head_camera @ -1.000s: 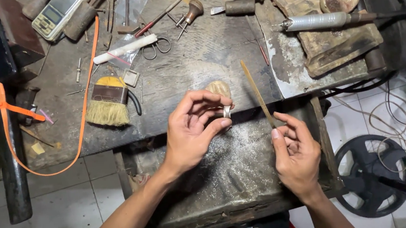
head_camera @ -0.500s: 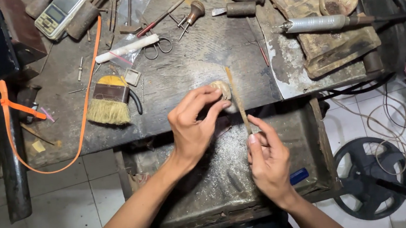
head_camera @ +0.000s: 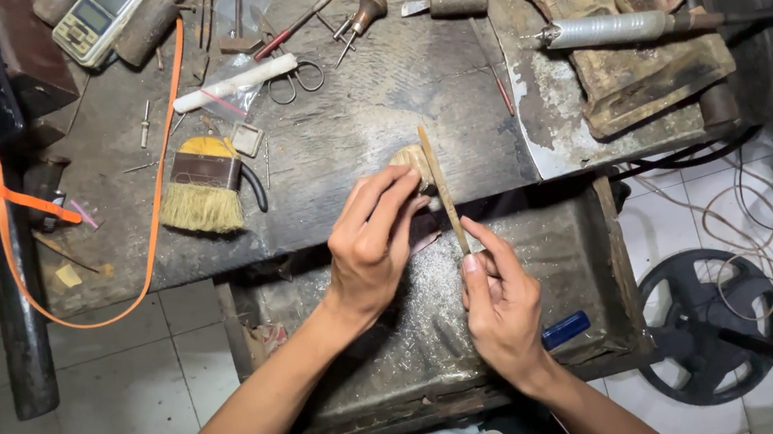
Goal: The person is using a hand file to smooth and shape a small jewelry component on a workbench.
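while left hand (head_camera: 372, 247) pinches something hidden at bench edge (head_camera: 329, 215), right hand (head_camera: 501, 305) grips thin file (head_camera: 442, 187), open drawer (head_camera: 606, 251) below

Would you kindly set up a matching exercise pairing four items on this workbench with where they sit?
1. brush
2. thin file
3. blue object
4. scissors

A. in the tray, right of the right hand
B. bench top, beside the white tube
C. bench left, near the orange strap
D. pinched in the right hand

Pairs: 1-C, 2-D, 3-A, 4-B
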